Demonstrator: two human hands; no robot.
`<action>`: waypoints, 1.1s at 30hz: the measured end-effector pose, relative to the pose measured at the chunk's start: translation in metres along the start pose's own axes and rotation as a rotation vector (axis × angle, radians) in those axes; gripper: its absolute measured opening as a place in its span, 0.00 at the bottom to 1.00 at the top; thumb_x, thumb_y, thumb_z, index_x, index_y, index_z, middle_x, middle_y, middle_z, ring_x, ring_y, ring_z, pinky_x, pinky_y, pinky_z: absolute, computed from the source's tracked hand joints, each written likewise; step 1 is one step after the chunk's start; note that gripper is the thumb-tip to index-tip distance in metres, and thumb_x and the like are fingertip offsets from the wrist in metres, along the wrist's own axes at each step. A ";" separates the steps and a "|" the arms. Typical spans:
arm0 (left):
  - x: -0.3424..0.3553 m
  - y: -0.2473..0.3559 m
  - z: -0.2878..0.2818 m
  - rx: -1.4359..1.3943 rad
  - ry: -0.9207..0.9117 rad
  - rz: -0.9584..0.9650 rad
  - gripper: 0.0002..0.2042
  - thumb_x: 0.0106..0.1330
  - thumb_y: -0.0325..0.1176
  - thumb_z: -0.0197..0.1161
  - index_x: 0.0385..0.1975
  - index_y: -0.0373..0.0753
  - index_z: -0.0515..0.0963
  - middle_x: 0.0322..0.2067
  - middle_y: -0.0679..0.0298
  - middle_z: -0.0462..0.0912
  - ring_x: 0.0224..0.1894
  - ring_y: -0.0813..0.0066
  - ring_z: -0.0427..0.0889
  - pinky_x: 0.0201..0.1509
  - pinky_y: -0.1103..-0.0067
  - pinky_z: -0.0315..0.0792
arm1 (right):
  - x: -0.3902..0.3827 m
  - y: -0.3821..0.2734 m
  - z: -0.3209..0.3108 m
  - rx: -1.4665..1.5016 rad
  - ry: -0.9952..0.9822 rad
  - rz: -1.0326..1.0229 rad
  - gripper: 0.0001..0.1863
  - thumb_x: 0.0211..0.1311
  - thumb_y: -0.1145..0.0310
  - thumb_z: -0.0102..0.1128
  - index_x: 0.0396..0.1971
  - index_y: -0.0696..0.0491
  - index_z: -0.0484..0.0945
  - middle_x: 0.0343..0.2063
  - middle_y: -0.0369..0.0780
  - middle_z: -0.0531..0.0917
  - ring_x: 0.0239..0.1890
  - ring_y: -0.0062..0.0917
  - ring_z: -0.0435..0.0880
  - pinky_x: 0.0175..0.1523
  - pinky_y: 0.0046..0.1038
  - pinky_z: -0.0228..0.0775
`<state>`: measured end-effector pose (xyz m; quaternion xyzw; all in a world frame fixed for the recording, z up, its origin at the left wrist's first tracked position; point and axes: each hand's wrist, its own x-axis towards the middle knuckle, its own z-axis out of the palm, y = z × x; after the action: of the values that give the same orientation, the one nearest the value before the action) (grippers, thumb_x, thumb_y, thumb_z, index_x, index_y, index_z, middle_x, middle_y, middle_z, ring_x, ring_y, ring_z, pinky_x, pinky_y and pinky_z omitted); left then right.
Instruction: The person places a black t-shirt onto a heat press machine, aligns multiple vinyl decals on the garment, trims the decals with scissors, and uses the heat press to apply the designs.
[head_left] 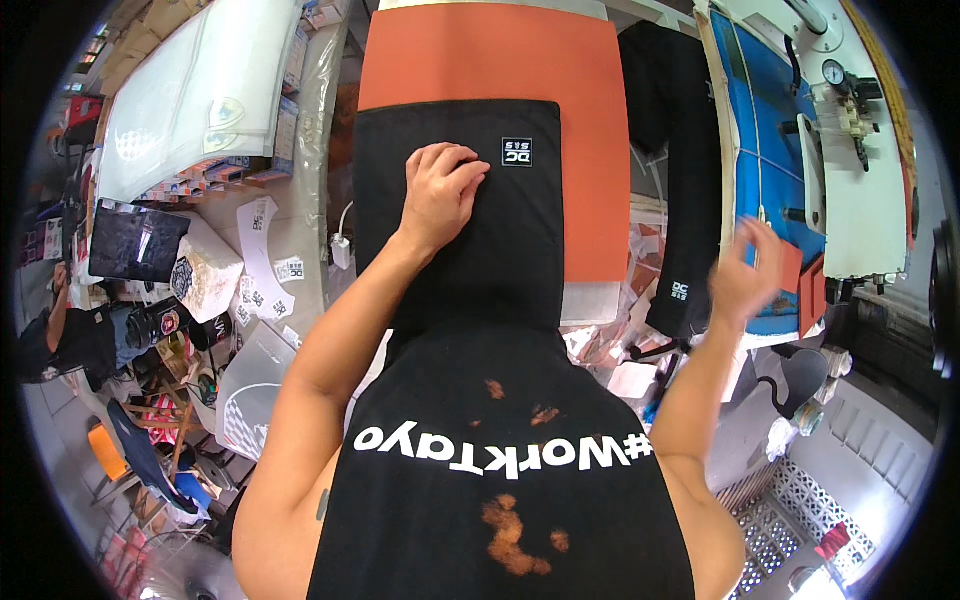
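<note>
A black fabric piece point(455, 250) lies over an orange board point(595, 200), with a small black-and-white patch point(516, 152) at its upper right. My left hand point(441, 195) rests on the fabric just left of the patch, fingers curled and close together; whatever is under the fingertips is hidden. My right hand point(750, 268) is raised at the right, smeared by motion, beside the blue machine bed point(760, 130) and small orange pieces. Its grip is unclear. A long black piece point(690, 200) with a similar patch hangs between the board and the machine.
White clear-topped sheets point(190, 90) are stacked upper left. A dark tablet-like panel point(135, 240) and printed cutouts point(265, 260) lie below them. A co-worker's arm point(58, 310) shows at the far left. A gauge point(834, 73) and fittings stand on the machine's white side at right.
</note>
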<state>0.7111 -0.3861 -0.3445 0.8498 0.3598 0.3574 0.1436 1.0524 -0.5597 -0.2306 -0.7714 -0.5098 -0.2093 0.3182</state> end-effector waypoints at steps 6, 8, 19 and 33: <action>-0.002 0.008 0.015 0.091 0.008 -0.004 0.07 0.58 0.31 0.67 0.36 0.48 0.85 0.41 0.69 0.80 0.51 0.65 0.75 0.63 0.58 0.60 | 0.007 0.107 -0.111 -0.429 0.285 0.200 0.10 0.65 0.66 0.62 0.37 0.57 0.83 0.39 0.43 0.84 0.41 0.34 0.83 0.47 0.32 0.76; -0.001 0.009 0.015 0.102 -0.007 0.007 0.08 0.58 0.31 0.67 0.37 0.48 0.85 0.41 0.69 0.79 0.51 0.64 0.75 0.64 0.56 0.60 | 0.010 0.138 -0.122 -0.378 0.221 0.183 0.12 0.66 0.63 0.61 0.40 0.57 0.82 0.41 0.44 0.84 0.44 0.37 0.82 0.50 0.35 0.74; -0.002 0.013 0.016 0.145 0.019 0.065 0.07 0.58 0.30 0.67 0.36 0.48 0.86 0.40 0.68 0.80 0.47 0.63 0.76 0.63 0.49 0.67 | 0.044 0.183 -0.109 -0.485 -0.129 0.314 0.23 0.68 0.51 0.53 0.33 0.59 0.79 0.36 0.55 0.82 0.45 0.52 0.76 0.49 0.49 0.65; -0.001 0.011 0.013 -0.013 0.069 -0.027 0.09 0.60 0.27 0.64 0.40 0.41 0.84 0.39 0.63 0.83 0.47 0.61 0.80 0.65 0.54 0.65 | 0.003 0.032 -0.083 -0.281 -0.032 0.026 0.16 0.67 0.58 0.58 0.32 0.58 0.79 0.34 0.51 0.81 0.42 0.50 0.75 0.50 0.44 0.66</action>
<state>0.7253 -0.3946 -0.3486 0.8310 0.3735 0.3871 0.1415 1.0827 -0.6252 -0.1787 -0.8181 -0.4706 -0.2620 0.2015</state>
